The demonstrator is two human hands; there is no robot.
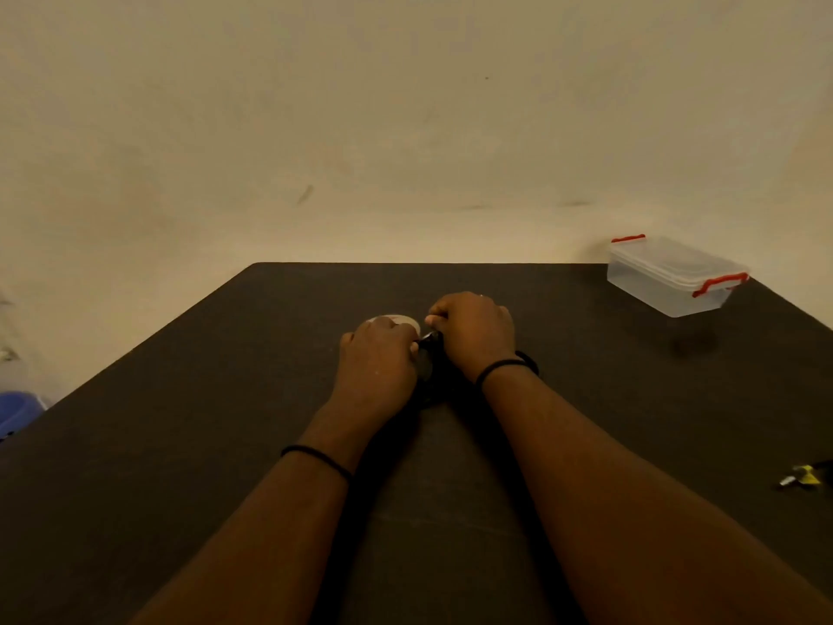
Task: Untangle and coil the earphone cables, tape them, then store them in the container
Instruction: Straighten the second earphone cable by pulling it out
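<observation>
Dark table [180, 444] surface set against a plain cream wall [360, 106]; lighting is dim. Near the middle of the table, a black earphone cable [432, 376] lies bunched between the two wrists, its detail hard to read against the dark top. Left hand [378, 358] has its fingers curled down over a roll of tape [399, 321], whose pale rim shows just beyond the knuckles. Right hand [473, 331] is curled, fingertips pinching at a small glinting piece beside the tape roll; whether that piece is tape end or cable cannot be told. The two hands are almost touching. Each wrist carries a thin black band [315, 457].

Clear plastic container [671, 275] with red clips and its lid on stands at the far right corner, well apart from the hands. A small yellow and metallic item [800, 478], unidentifiable, lies at the right edge. A blue object [18, 412] shows beyond the left edge.
</observation>
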